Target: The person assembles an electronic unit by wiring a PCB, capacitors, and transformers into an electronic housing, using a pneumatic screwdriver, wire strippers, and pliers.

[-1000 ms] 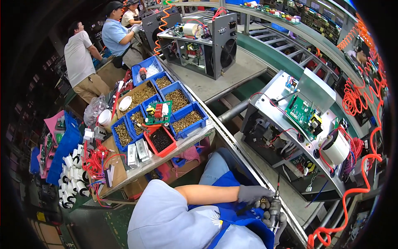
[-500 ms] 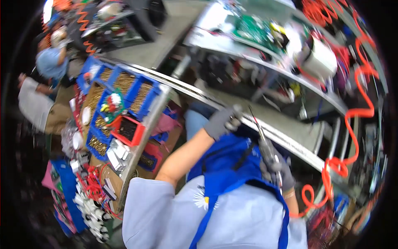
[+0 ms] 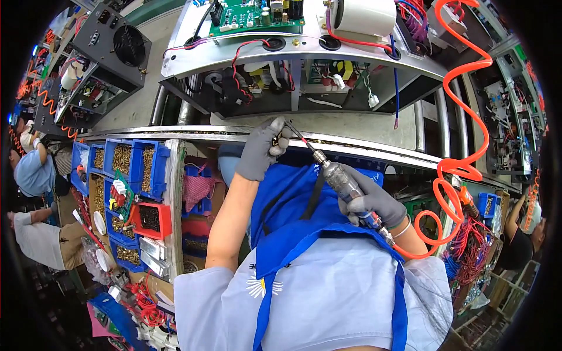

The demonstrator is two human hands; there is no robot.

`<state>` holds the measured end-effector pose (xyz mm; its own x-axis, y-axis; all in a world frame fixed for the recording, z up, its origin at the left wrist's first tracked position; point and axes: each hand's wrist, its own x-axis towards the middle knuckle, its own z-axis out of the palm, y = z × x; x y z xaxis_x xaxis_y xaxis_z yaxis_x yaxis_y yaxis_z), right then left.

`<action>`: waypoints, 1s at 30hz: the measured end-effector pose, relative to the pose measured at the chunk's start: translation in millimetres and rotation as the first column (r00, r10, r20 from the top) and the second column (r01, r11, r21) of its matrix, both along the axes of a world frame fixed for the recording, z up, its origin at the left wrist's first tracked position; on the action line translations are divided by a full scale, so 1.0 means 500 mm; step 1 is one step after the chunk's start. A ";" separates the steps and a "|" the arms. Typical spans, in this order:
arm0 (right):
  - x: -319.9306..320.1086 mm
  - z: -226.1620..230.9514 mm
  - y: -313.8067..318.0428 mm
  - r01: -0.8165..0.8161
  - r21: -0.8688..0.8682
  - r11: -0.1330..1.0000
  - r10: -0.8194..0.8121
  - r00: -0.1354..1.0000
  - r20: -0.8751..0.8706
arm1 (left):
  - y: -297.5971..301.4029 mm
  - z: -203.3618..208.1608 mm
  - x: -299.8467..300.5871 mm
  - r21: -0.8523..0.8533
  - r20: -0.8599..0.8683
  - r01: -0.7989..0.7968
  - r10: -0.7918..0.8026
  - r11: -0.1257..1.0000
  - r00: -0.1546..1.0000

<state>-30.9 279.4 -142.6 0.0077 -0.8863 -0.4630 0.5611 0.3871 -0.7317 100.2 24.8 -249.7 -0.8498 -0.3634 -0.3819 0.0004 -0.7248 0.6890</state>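
Observation:
A grey glove covers my right hand (image 3: 374, 202), which is wrapped round an air screwdriver (image 3: 339, 180). The tool slants up and left across my blue apron (image 3: 287, 196), and an orange coiled hose (image 3: 430, 231) runs from its rear end. Its thin bit reaches to the fingertips of my left hand (image 3: 263, 149), also gloved in grey. Those fingers are curled and pinched at the bit's tip; whatever small thing they hold is hidden. Just beyond both hands is the metal rail of the line, with an open metal chassis (image 3: 234, 55) behind it.
Blue bins of brass-coloured screws (image 3: 121, 158) and a red bin of dark screws (image 3: 153, 219) stand at left. On the chassis are a green circuit board (image 3: 252, 14) and a white cylinder (image 3: 366, 16). Another dark chassis (image 3: 111, 47) sits far left. Other people are at both sides.
The view has swung round, bringing the chassis nearer the middle. The screwdriver now slants further left, and its bit has come to my left fingertips, from which it was apart.

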 end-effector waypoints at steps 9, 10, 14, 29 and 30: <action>0.003 0.019 -0.005 0.023 0.051 0.998 -0.018 0.996 -0.090 | 0.000 0.000 -0.033 0.120 -0.046 -0.062 0.068 0.991 0.997; 0.003 0.018 -0.004 0.019 0.033 0.999 -0.017 0.997 -0.071 | -0.003 0.000 -0.034 0.201 -0.075 -0.009 0.025 0.979 0.997; 0.003 0.023 -0.008 0.004 0.059 0.998 0.001 0.996 -0.089 | 0.009 0.024 -0.041 0.122 -0.016 -0.041 0.043 0.992 0.999; -0.016 -0.024 0.038 0.118 -0.005 0.993 -0.112 0.950 0.293 | 0.028 0.028 -0.070 -0.125 -0.098 0.008 -0.020 0.992 0.995; -0.016 -0.023 0.038 0.120 -0.003 0.993 -0.114 0.950 0.292 | 0.030 0.030 -0.077 -0.099 -0.114 0.004 -0.015 0.995 0.993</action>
<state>-39.1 298.3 -154.3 0.0356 -0.8983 -0.4379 0.7912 0.2930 -0.5368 61.5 39.6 -234.6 -0.8893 -0.3863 -0.2448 0.0770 -0.6540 0.7525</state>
